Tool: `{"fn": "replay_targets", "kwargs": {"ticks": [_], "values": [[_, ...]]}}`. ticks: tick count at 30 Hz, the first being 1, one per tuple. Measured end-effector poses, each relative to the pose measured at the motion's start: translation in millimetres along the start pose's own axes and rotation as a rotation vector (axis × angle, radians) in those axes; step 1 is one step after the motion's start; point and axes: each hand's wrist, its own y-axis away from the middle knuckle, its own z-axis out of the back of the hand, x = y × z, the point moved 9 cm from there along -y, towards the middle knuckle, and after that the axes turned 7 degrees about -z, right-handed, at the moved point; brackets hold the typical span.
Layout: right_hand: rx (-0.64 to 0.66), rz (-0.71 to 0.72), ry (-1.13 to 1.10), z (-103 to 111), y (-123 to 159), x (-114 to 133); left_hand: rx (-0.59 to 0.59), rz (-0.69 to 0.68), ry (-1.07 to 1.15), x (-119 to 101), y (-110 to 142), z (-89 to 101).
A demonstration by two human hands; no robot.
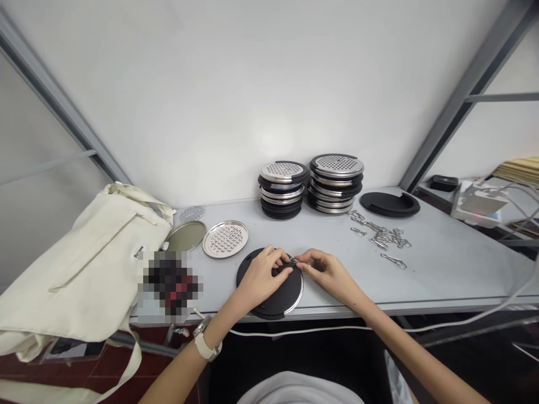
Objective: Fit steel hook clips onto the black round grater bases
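Note:
A round black disc with a silver rim (275, 300) lies near the front edge of the table. My left hand (265, 278) rests across it, its fingers and thumb closed at the upper right edge. There, a small metal snap hook (293, 261) shows between both hands' fingertips. My right hand (326, 272) pinches this hook from the right, between thumb and forefinger. Fingers partly hide the hook, so I cannot tell whether it passes through the disc. Several loose snap hooks (389, 237) lie in a pile to the right.
Two stacks of perforated metal discs with black holders (282, 191) (336, 185) stand by the wall. Right of them lies a black holder (389, 204). Metal grater discs (226, 239) and a cream bag (84, 264) are leftward. A white cable (303, 331) runs along the front edge.

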Motion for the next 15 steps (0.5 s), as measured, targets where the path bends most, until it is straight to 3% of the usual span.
{"fn": "replay_targets", "kwargs": {"ticks": [5,15], "values": [[0.051,-0.006,-0.026,-4.7,0.9,0.8,-0.006,-0.089,-0.222,-11.8,1.6,-1.2],[-0.092,0.08,0.061,6.6,1.2,6.8,0.025,-0.137,-0.261,-20.5,4.0,-2.3]]}}
